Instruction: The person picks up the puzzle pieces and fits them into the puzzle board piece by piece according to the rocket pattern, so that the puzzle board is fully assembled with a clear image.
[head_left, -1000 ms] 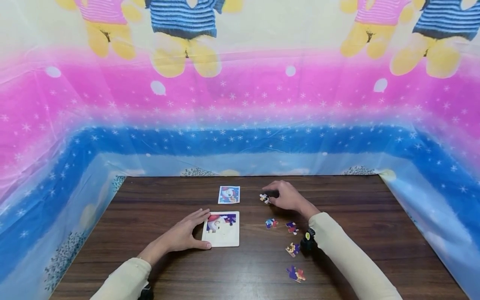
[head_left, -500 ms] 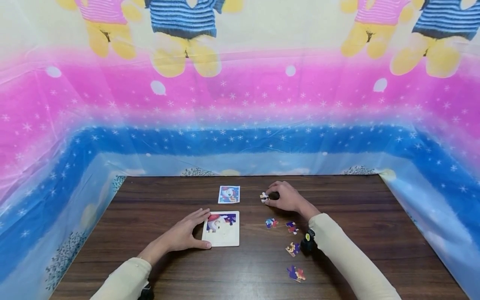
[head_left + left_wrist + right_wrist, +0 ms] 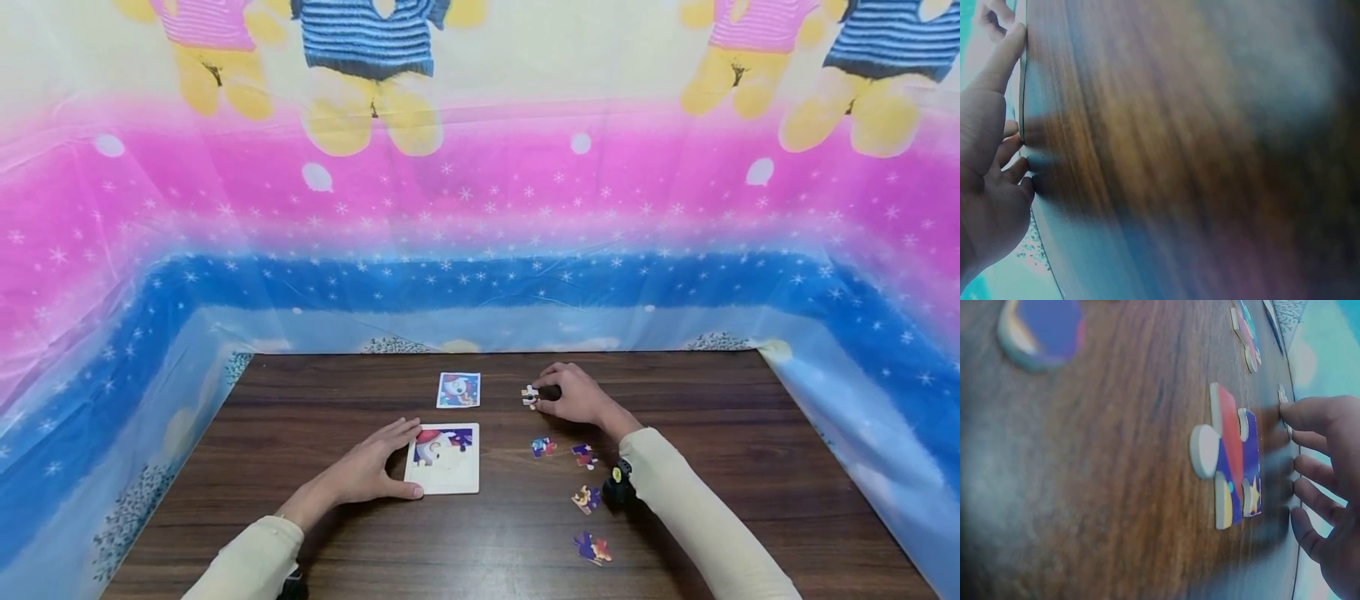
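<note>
Near the table's middle lies a square white puzzle board (image 3: 450, 477), partly filled with pieces showing a white animal in a red hat. My left hand (image 3: 358, 468) rests along its left side, thumb by the lower corner and fingertips by the upper one, fingers fairly straight. At the far right of the board, my right hand (image 3: 576, 395) pinches a small white and dark puzzle piece (image 3: 529, 395) at the tabletop. In the right wrist view the thumb (image 3: 1313, 412) touches that piece's edge; the other fingers are slightly bent. The left wrist view shows the board edge-on under the left thumb (image 3: 1007, 59).
Behind the board lies a square picture card (image 3: 459, 390). Several loose pieces lie right of it: a blue and red one (image 3: 543, 447), a purple and red one (image 3: 583, 455), a tan and purple one (image 3: 586, 498) and a purple and orange one (image 3: 592, 547). A printed cloth (image 3: 480, 275) surrounds the table.
The right thumb and fingers have closed on the white and dark piece, which has turned slightly in place. The left hand and the board have stayed still.
</note>
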